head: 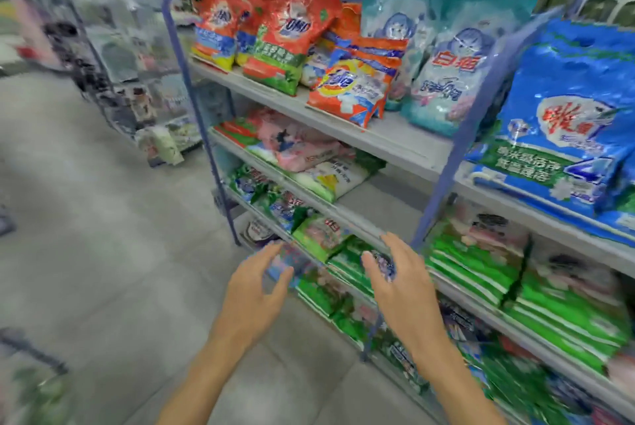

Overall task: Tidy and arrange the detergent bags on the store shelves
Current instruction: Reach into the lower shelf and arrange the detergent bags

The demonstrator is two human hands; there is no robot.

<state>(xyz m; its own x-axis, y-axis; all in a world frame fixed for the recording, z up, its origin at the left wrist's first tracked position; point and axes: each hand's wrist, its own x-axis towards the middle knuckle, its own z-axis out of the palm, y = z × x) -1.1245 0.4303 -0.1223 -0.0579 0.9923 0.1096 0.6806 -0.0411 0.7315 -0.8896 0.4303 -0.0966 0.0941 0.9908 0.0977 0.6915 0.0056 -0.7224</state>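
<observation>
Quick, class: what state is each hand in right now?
Left hand: open, holding nothing.
Right hand: open, holding nothing.

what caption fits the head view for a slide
Left hand and right hand reach toward green detergent bags low on the store shelves.

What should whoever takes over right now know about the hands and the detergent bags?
Left hand: open, fingers spread, holding nothing, in front of the green bags low down.
Right hand: open, beside it at the same height.
Top shelf: orange bag tilted at the front edge.
Second shelf: pink bag lies askew on others.
Done: nothing evident. Left: straighten these; the lower bags are too blurred to judge.
</observation>
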